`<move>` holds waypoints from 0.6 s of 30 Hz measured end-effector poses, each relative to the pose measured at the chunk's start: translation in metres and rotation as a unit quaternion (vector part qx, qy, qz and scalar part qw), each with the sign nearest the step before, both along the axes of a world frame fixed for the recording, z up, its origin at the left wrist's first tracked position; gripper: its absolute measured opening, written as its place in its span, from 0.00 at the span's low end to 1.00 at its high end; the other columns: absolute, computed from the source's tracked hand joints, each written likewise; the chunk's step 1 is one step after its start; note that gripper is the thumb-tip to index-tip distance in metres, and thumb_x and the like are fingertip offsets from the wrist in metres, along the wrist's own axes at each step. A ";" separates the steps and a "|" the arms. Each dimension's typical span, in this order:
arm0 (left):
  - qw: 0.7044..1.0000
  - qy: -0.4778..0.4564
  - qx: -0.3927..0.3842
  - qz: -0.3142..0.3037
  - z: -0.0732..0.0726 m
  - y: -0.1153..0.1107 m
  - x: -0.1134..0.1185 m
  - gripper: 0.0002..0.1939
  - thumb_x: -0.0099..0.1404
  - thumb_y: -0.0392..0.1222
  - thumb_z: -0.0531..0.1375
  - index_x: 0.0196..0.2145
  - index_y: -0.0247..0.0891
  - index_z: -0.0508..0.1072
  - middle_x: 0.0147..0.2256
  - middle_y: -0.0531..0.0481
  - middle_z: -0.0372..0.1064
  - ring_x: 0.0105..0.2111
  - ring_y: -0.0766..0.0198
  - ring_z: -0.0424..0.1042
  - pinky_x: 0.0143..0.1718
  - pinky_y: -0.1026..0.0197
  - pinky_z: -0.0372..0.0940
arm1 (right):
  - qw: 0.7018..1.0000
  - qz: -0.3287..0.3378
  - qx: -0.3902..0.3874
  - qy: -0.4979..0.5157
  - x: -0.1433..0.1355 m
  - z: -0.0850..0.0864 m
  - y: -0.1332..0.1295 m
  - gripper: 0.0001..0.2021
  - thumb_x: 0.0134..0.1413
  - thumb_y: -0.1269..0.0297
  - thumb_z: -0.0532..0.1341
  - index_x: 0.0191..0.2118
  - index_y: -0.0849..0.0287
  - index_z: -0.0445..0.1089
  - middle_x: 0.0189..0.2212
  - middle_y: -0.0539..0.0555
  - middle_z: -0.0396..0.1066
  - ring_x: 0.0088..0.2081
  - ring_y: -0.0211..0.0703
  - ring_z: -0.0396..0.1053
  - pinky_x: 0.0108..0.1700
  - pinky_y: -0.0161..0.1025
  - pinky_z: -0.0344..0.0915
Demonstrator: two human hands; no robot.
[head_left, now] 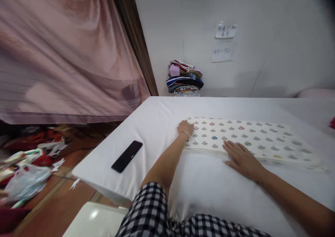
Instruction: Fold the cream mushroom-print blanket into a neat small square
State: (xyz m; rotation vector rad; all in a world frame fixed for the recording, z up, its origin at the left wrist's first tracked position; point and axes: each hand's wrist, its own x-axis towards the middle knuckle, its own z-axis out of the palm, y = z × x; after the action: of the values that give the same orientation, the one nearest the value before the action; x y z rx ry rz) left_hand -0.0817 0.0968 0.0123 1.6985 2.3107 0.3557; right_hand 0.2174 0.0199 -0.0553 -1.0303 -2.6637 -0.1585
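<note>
A long folded cloth (232, 136), cream with a grey mushroom-like print and a few coloured ones, lies flat on the white-covered table (162, 118). At its left end rests my left hand (185, 127), a thin bracelet on the wrist, with the fingers laid over the cloth's edge. My right hand (242, 160) is spread palm down across the near edge, its fingertips on the print and its thumb apart. Neither hand grips the fabric visibly. Several layers show along the near fold, and the right end is blurred.
A black phone (127, 156) lies on the table to the left. Folded clothes (185, 78) are stacked by the far wall, below two paper notes (222, 52). A pink curtain (78, 55) hangs at left, above plastic bags (27, 181) on the floor. A white stool-like surface (94, 219) stands near me.
</note>
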 end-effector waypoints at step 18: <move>0.990 0.072 -0.024 -0.123 -0.021 0.011 0.019 0.35 0.66 0.61 0.39 0.65 0.42 0.50 0.68 0.48 0.34 0.67 0.54 0.31 0.64 0.43 0.35 | 0.918 -0.380 -0.116 0.014 0.102 0.063 0.092 0.30 0.62 0.51 0.42 0.64 0.64 0.54 0.66 0.63 0.46 0.66 0.54 0.40 0.63 0.56 0.45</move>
State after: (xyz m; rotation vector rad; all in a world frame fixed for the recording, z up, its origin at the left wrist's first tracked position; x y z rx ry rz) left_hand -0.0625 0.1079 -0.0088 2.0158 2.1476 0.1323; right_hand 0.3195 0.1116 0.0079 -2.0790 -2.1392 0.0246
